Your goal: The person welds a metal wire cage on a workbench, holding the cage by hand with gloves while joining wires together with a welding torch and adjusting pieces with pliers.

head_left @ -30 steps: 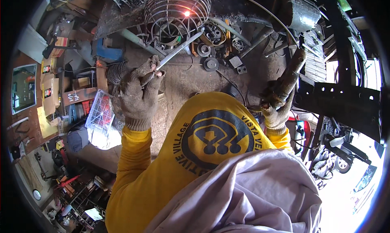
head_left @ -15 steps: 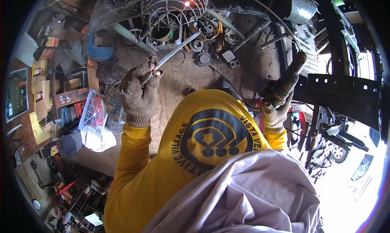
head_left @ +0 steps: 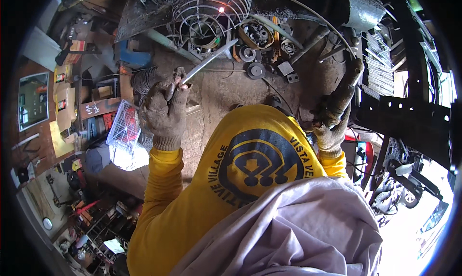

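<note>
My left hand, in a worn brown knit glove with bare fingertips showing, is closed on a slim grey metal bar. The bar slants up and right, its far end just below a round cage of bent metal rods. A small orange-red spot glows on the cage. My right hand, gloved too, grips a dark, worn welding electrode holder. From its tip a long thin rod curves up and left toward the cage top.
Below the cage are a tub of metal parts, round metal discs and square blocks. A perforated dark beam stands right of my right hand. A white plastic crate lies left, beside cluttered shelves. A cable crosses the floor.
The whole view has shifted slightly, so the cage and floor parts sit farther right. Both hands keep their holds, and the glowing spot remains on the cage.
</note>
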Demonstrator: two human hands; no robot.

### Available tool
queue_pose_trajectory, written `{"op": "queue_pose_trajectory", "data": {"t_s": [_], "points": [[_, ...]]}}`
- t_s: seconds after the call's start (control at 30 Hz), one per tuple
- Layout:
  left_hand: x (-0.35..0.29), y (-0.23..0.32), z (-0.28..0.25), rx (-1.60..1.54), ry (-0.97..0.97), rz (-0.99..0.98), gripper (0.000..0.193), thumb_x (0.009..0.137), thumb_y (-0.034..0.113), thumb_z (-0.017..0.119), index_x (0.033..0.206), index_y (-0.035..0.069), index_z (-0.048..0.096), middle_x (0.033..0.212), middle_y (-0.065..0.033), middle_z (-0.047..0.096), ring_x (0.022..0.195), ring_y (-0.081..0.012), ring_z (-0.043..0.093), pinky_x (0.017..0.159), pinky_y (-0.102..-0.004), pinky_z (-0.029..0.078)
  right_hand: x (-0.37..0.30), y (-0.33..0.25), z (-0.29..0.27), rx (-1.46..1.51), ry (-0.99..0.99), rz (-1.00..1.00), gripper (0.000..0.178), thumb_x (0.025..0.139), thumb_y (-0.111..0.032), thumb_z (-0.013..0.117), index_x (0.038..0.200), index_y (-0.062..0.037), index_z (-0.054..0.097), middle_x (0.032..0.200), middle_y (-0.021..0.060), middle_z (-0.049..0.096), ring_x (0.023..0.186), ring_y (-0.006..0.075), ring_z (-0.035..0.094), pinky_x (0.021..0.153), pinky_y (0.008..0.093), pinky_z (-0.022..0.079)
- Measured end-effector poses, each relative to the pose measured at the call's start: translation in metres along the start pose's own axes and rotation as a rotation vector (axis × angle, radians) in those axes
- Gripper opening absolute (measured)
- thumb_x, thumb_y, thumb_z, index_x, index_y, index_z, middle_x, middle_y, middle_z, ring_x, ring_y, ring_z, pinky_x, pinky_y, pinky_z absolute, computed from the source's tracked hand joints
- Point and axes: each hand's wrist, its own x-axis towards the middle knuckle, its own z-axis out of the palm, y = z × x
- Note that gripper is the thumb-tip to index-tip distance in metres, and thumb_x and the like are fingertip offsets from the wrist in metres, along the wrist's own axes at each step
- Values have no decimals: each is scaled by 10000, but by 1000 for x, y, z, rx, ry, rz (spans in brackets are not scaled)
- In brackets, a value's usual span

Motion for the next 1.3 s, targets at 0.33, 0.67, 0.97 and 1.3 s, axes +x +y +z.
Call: {"op": "queue_pose_trajectory", "data": {"t_s": [0.33,0.67,0.97,1.3], "points": [[9,54,-4,252,33,58,178,926,69,724,1078,-11,677,1005,-144,739,699,-155,664,632,-284,527,34,10,-26,72,-101,116,1252,643,-386,962,1598,-73,216,1204,101,580,901,132,605,743,273,533],[-13,38,6,337,74,38,237,916,51,733,1134,-24,679,1089,-155,730,893,-188,698,783,-295,557,59,5,-39,-65,-173,213,1212,650,-404,923,1595,-78,237,1181,89,598,931,167,639,790,316,564],[0,22,20,264,-30,175,246,860,136,794,1076,44,718,988,-113,748,834,-203,725,740,-341,571,77,-14,-4,0,-289,-23,1397,576,-606,952,1596,-25,196,1256,108,590,1002,159,616,870,327,527],[36,-23,-30,258,-320,279,212,902,79,744,1088,-5,684,1083,-166,744,971,-246,724,889,-352,561,75,-26,69,-118,-102,-165,1408,573,-658,929,1577,12,205,1278,128,580,1056,197,639,857,323,542]]}}
